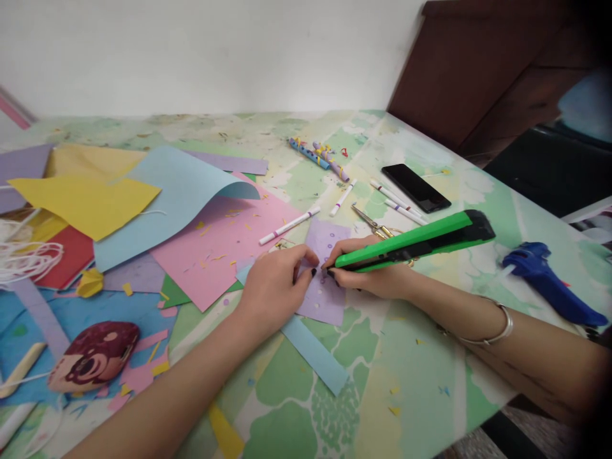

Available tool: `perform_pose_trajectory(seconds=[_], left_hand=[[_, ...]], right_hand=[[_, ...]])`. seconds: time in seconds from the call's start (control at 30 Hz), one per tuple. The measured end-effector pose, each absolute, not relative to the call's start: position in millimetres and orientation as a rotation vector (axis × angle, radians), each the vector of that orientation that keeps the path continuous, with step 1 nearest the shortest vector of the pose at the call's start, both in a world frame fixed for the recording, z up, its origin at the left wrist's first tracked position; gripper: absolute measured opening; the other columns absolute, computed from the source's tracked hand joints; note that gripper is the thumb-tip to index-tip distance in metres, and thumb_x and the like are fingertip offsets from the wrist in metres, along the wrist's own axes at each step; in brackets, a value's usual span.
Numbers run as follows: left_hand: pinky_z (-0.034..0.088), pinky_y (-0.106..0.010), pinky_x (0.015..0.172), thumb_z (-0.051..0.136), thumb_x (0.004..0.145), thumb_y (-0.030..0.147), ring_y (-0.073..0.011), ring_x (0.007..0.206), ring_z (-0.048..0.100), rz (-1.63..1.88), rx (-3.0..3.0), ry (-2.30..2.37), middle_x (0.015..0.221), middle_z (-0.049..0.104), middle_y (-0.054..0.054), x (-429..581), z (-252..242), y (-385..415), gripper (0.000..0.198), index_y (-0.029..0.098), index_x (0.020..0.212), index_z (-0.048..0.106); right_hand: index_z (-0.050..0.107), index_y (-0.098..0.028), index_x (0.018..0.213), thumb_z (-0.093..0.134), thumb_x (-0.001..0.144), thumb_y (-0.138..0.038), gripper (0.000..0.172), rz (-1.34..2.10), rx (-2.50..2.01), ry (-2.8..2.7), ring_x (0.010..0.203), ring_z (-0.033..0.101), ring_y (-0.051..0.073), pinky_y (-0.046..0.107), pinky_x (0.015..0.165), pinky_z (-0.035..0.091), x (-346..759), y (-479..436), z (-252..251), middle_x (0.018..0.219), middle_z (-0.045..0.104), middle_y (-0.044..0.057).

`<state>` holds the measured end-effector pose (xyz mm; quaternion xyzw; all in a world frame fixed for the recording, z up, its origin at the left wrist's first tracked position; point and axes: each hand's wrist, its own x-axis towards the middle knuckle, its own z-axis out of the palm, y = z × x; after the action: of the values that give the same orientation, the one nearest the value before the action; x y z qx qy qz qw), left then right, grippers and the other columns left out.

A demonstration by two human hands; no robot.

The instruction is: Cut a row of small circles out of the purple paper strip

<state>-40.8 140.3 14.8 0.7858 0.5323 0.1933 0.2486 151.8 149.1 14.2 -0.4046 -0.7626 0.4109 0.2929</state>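
My right hand [377, 274] is closed around a green utility knife [406, 242] with a black end, gripped low near its tip like a pen. The tip points down at a small lilac sheet of paper [329, 299] marked with little purple rings; the fingers hide the blade. My left hand [277, 280] has its fingers curled in, thumb and forefinger close together, holding the sheet's left side against the table. Under that hand a light blue paper strip [318, 357] sticks out on both sides.
Gold-handled scissors [373, 220], white markers [289, 226] and a black phone [415, 187] lie beyond my hands. Two decorated paper rolls [310, 153] are farther back. To the right lies a blue glue gun [549, 280]. Coloured paper sheets [167, 191], white cord [29, 258] and scraps cover the left.
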Motion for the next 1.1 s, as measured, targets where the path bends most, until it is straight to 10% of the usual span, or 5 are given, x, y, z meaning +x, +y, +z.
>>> perform_pose_trajectory(seconds=[0.9, 1.1], left_hand=[[0.037, -0.023, 0.047, 0.056, 0.073, 0.013, -0.0106, 0.048, 0.051, 0.544, 1.967, 1.311, 0.055, 0.061, 0.003, -50, 28, 124, 0.018, 0.018, 0.076, 0.073], [0.047, -0.037, 0.077, 0.085, 0.060, 0.037, -0.0228, 0.091, 0.052, 0.535, 2.422, 0.798, 0.097, 0.056, -0.008, -80, 23, 147, 0.055, 0.023, 0.110, 0.069]], right_hand=[[0.066, -0.014, 0.081, 0.061, 0.075, -0.013, 0.008, 1.236, -1.127, -1.970, 0.051, 0.055, 0.006, 0.013, 0.046, 0.044, 153, 145, 15, 0.062, 0.063, -0.003], [0.063, -0.015, 0.083, 0.060, 0.077, -0.014, 0.007, 1.384, -1.131, -1.859, 0.047, 0.053, 0.007, 0.015, 0.043, 0.047, 154, 144, 12, 0.058, 0.060, -0.003]])
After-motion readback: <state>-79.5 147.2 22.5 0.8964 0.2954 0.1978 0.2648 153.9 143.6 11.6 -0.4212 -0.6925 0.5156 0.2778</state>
